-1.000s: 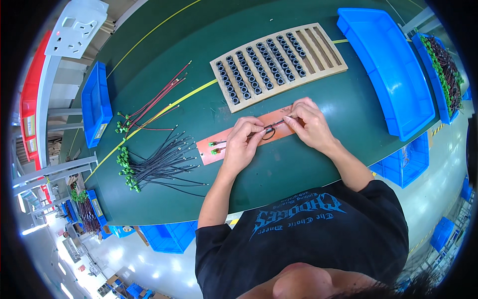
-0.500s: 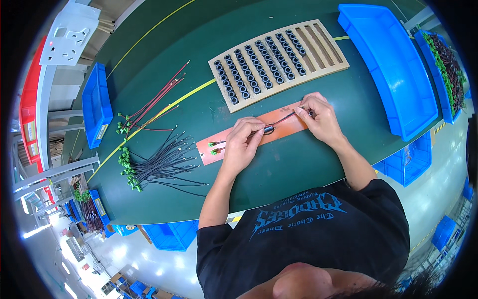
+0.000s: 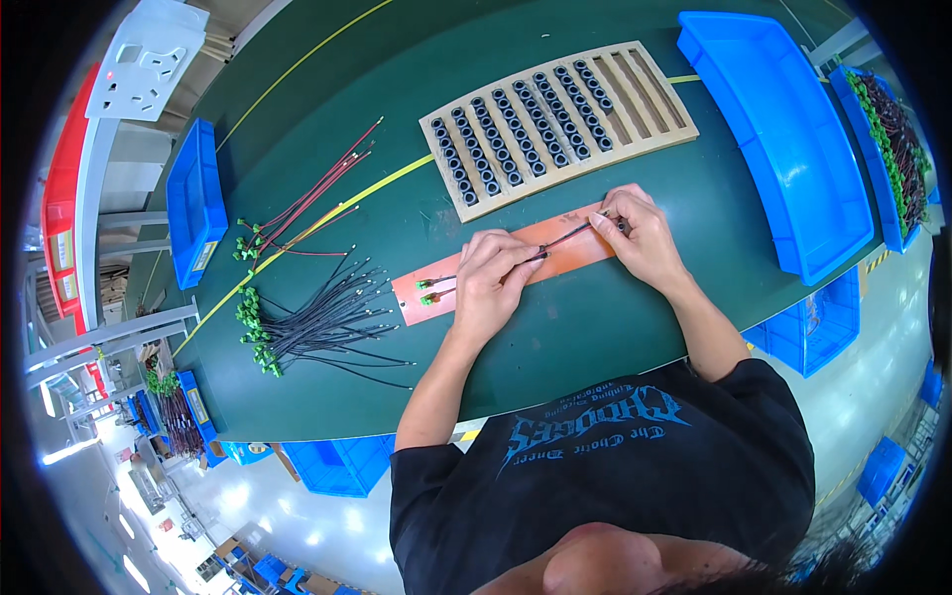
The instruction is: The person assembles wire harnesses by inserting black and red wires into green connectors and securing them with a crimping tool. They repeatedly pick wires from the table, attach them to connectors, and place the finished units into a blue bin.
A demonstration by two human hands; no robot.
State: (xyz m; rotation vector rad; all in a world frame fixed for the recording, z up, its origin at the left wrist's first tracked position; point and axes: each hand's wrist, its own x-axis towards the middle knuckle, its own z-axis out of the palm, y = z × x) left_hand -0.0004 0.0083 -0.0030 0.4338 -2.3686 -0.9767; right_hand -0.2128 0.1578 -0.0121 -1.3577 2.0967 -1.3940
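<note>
slantwise, wire (image 3: 567, 236) between hands (image 3: 570, 253)

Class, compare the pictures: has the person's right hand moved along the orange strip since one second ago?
Yes. The right hand has slid toward the right end of the orange strip, away from the left hand, stretching the wire.

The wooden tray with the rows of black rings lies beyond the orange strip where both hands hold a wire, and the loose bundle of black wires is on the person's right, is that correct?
Not quite: the bundle of black wires lies on the person's left, as the head view shows. The wooden tray of black rings does lie beyond the orange strip, where the left hand and right hand hold a wire.
</note>
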